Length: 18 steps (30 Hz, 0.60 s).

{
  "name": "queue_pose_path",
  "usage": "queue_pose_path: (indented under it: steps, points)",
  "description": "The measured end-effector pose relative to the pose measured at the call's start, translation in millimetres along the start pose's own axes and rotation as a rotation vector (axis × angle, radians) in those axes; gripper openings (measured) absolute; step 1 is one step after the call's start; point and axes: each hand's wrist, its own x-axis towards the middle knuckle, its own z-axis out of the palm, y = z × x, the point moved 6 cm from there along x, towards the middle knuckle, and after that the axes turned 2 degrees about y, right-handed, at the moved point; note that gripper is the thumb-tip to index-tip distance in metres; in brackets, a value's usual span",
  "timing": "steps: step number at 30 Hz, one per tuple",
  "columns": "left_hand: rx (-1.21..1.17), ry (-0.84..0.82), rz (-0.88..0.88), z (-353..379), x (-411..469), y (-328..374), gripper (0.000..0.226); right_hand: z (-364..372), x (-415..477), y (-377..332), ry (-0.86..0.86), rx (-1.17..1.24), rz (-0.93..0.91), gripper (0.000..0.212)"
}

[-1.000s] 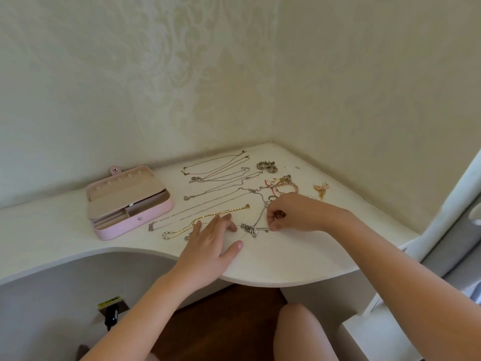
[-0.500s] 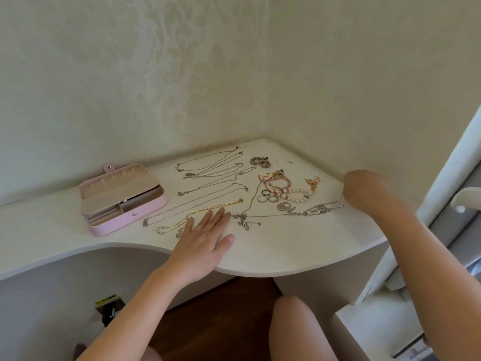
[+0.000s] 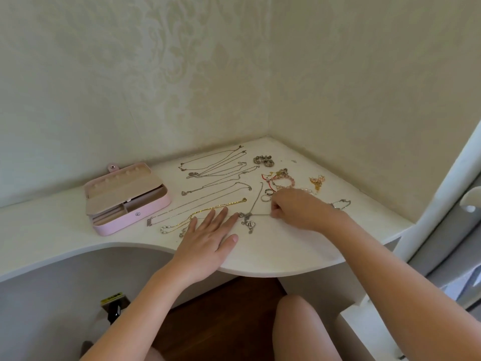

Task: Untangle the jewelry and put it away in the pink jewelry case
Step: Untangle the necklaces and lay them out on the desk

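The pink jewelry case stands open at the left of the white corner shelf. Several thin chains lie spread in rows to its right, with a gold chain in front of them. My left hand lies flat with spread fingers on the near ends of the chains. My right hand is closed, pinching a thin silver necklace whose pendants lie between the hands. Beaded bracelets and rings sit just beyond my right hand.
A dark beaded piece and a small gold piece lie near the corner. A silver bracelet lies right of my right wrist. Walls close the shelf behind and right. My knee is under the shelf edge.
My right hand swung out to the right, dragging a silver piece, then came back to the silver necklace. The silver bracelet now lies at the right. My left hand stayed flat.
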Motion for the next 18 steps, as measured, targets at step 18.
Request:
queue_pose_path:
  steps: [18]
  points:
    - [0.013,-0.011,-0.012,0,0,0,0.057,-43,-18,109,0.165,-0.273,0.562,0.013]
